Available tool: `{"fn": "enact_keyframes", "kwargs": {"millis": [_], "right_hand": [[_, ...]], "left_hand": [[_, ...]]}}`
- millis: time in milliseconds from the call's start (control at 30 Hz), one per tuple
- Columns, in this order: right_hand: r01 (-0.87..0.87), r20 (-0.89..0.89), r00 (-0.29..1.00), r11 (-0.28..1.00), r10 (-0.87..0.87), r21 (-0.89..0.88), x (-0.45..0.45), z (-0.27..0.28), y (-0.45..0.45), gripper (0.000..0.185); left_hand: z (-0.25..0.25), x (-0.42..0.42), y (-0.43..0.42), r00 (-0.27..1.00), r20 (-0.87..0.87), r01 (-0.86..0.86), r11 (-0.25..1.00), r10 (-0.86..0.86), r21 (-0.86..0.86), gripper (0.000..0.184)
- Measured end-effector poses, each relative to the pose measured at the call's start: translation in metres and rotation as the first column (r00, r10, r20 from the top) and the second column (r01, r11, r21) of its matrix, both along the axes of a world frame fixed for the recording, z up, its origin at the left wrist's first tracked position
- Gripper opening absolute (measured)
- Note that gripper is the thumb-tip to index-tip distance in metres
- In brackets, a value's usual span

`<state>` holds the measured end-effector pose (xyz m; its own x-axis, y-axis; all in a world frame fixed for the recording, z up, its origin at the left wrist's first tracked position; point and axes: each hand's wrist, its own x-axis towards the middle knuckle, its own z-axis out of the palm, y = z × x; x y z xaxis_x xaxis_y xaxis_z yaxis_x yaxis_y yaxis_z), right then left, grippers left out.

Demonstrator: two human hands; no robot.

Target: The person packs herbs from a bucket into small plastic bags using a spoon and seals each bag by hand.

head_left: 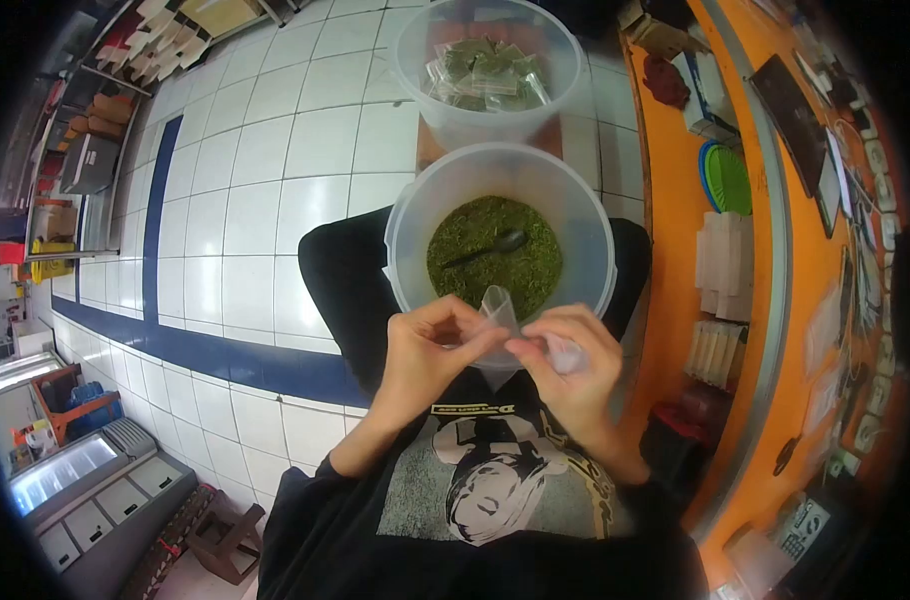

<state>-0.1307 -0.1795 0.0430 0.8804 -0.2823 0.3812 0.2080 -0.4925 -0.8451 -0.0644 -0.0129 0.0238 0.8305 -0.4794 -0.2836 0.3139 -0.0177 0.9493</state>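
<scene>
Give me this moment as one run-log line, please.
left hand: pinching bag; right hand: pinching bag; spoon: on herbs; herbs: in near tub

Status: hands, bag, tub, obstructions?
Left hand and right hand pinching clear plastic bag. Whitish plastic also in right hand. Near tub: green herbs, black spoon on top. No obstruction visible.

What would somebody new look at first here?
Probably the green flakes in the near see-through tub, with a black spoon lying on top. Next, the clear bag held between the left hand and the right hand, over that tub's near side. Beyond, the far tub holds a pile of little bags that look green inside.
</scene>
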Motion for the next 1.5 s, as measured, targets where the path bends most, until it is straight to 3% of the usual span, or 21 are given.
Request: {"fn": "enact_keyframes", "kwargs": {"millis": [33, 167, 233, 300, 367, 500, 633, 733, 800, 833, 900, 1033, 1100, 1233, 1300, 1333, 1367, 1500], "right_hand": [[0.113, 0.105, 0.990, 0.985, -0.099, -0.132, -0.001, 0.001, 0.003, 0.027], [0.060, 0.176, 0.983, 0.994, -0.043, -0.093, -0.005, 0.005, 0.001, 0.029], [-0.019, 0.054, 0.998, 0.997, 0.023, -0.070, 0.008, 0.000, 0.010, 0.029], [-0.002, -0.028, 1.000, 1.000, 0.001, -0.029, 0.022, -0.013, 0.007, 0.028], [-0.053, -0.204, 0.972, 0.955, 0.116, 0.290, 0.027, -0.029, 0.002, 0.026], [-0.050, -0.315, 0.934, 0.934, 0.169, 0.354, 0.030, -0.031, 0.000, 0.015], [-0.018, -0.342, 0.929, 0.939, 0.143, 0.343, 0.028, -0.037, -0.001, 0.012], [-0.012, -0.370, 0.922, 0.963, 0.115, 0.269, 0.028, -0.035, -0.002, 0.013], [-0.009, -0.357, 0.932, 0.987, 0.067, 0.163, 0.027, -0.036, -0.005, 0.014], [-0.008, -0.354, 0.933, 0.987, 0.066, 0.162, 0.028, -0.039, -0.006, 0.014], [0.174, -0.233, 0.957, 0.985, -0.172, -0.013, 0.032, -0.046, -0.007, 0.016], [0.086, -0.214, 0.973, 0.996, -0.084, 0.000, 0.040, -0.042, 0.005, 0.016], [0.157, -0.081, 0.982, 0.974, -0.172, -0.163, 0.048, -0.046, 0.000, 0.016], [0.015, -0.070, 0.997, 0.987, -0.027, -0.163, 0.059, -0.040, -0.001, 0.014], [-0.130, -0.160, 0.981, 0.981, 0.107, -0.141, 0.075, -0.035, -0.014, 0.013], [-0.159, -0.143, 0.979, 0.981, 0.142, -0.114, 0.085, -0.037, -0.022, 0.014], [-0.161, -0.141, 0.979, 0.980, 0.145, -0.116, 0.091, -0.035, -0.027, 0.014], [-0.280, -0.348, 0.903, 0.959, 0.251, -0.035, 0.108, -0.014, -0.035, 0.017]], "left_hand": [[0.000, 0.002, -0.003, 0.999, 0.043, -0.007, 0.999, 0.005, 0.044, 0.010], [-0.003, 0.008, -0.008, 0.992, 0.123, -0.054, 0.989, 0.037, 0.139, 0.010], [-0.006, 0.009, -0.012, 0.991, 0.127, -0.060, 0.988, 0.041, 0.143, 0.010], [-0.010, 0.009, -0.014, 0.966, 0.256, -0.074, 0.987, 0.036, 0.141, 0.012], [-0.006, 0.010, -0.016, 0.946, 0.322, -0.093, 0.976, 0.025, 0.197, 0.013], [-0.007, 0.011, -0.015, 0.893, 0.447, -0.103, 0.948, -0.045, 0.302, 0.015], [-0.012, 0.015, -0.014, 0.907, 0.417, -0.048, 0.966, -0.065, 0.254, 0.016], [-0.022, 0.017, -0.011, 0.922, 0.373, 0.020, 0.975, -0.103, 0.220, 0.014], [-0.030, 0.016, -0.009, 0.972, 0.219, 0.055, 0.992, -0.079, 0.114, 0.011], [-0.030, 0.016, -0.009, 0.972, 0.223, 0.056, 0.992, -0.080, 0.112, 0.011], [-0.027, 0.016, -0.009, 0.982, 0.184, 0.017, 0.996, -0.033, 0.086, 0.009], [-0.032, 0.021, -0.020, 0.966, 0.257, -0.007, 0.992, -0.026, 0.125, 0.013], [-0.029, 0.027, -0.019, 0.906, 0.423, -0.175, 0.932, 0.026, 0.318, 0.021], [-0.025, 0.049, -0.027, 0.906, 0.412, -0.208, 0.949, 0.095, 0.238, 0.033], [-0.016, 0.068, -0.027, 0.657, 0.748, -0.149, 0.958, -0.089, 0.246, 0.046], [-0.009, 0.073, -0.026, 0.656, 0.749, -0.152, 0.958, -0.086, 0.243, 0.046], [-0.001, 0.079, -0.025, 0.571, 0.794, -0.085, 0.947, -0.208, 0.309, 0.053], [-0.011, 0.098, -0.019, 0.345, 0.796, 0.055, 0.857, -0.497, 0.512, 0.072]]}}
